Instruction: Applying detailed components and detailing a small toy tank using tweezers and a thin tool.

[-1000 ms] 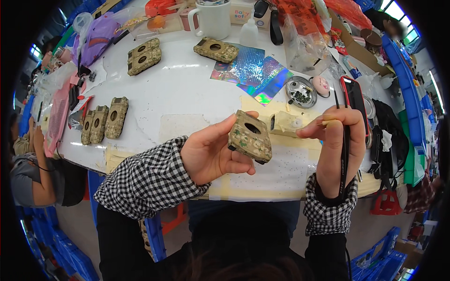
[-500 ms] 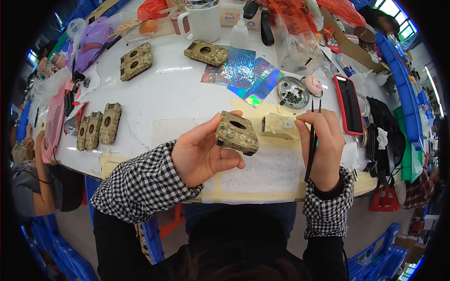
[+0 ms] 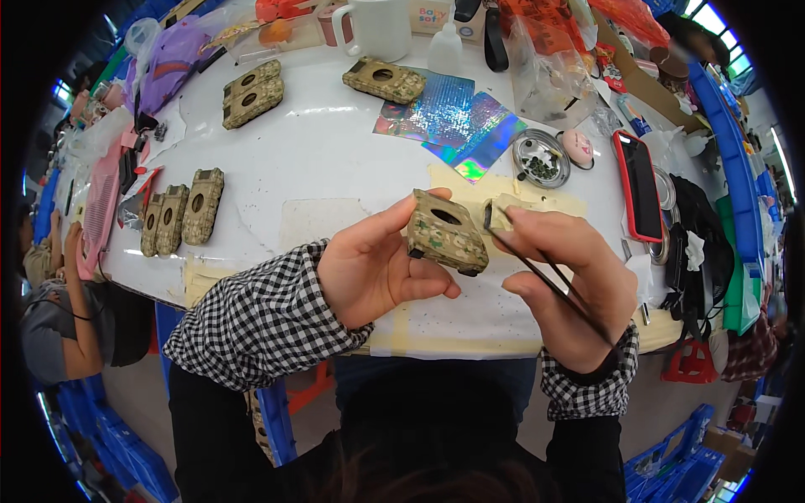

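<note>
My left hand (image 3: 369, 272) grips a camouflage-patterned model tank hull (image 3: 449, 243), tilted with its round hole facing up. Black tweezers (image 3: 537, 274) are held in my right hand (image 3: 591, 277), their tips reaching left to the hull's right side. Whether the tips touch the hull or carry anything is unclear. Just behind my right fingers, a small block wrapped in pale tape (image 3: 495, 215) is partly hidden. Beyond it lies a round metal dish (image 3: 563, 172) with small dark green parts inside.
Several more camouflage hulls lie at left (image 3: 202, 210), back left (image 3: 251, 94) and back centre (image 3: 384, 77). Shiny holographic sheets (image 3: 453, 109), a pink round object (image 3: 577, 147) and a red-cased phone (image 3: 639, 184) surround the dish. A white mug (image 3: 377, 29) and dropper bottle (image 3: 444, 50) stand behind.
My right hand has left the taped block and turned the tweezers, so their tips now point left at the hull. My left hand and the hull appear slightly farther right.
</note>
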Demonstrator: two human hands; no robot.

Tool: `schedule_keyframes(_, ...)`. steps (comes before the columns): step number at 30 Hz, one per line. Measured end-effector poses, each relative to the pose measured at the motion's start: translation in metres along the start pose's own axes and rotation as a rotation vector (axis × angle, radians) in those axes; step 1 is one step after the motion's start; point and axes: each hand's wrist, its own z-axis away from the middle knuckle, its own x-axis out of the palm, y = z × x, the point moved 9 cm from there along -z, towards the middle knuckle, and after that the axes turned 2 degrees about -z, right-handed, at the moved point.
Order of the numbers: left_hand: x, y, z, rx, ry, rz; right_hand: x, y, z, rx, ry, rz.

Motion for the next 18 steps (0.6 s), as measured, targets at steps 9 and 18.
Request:
schedule_keyframes(9, 0.007, -0.002, 0.001, -0.042, 0.084, -0.127, 0.008, 0.015, 0.005, 0.084, -0.029, -0.191)
schedule_keyframes(18, 0.008, -0.001, 0.0, -0.025, 0.015, -0.002, 0.008, 0.014, 0.004, 0.074, -0.019, -0.161)
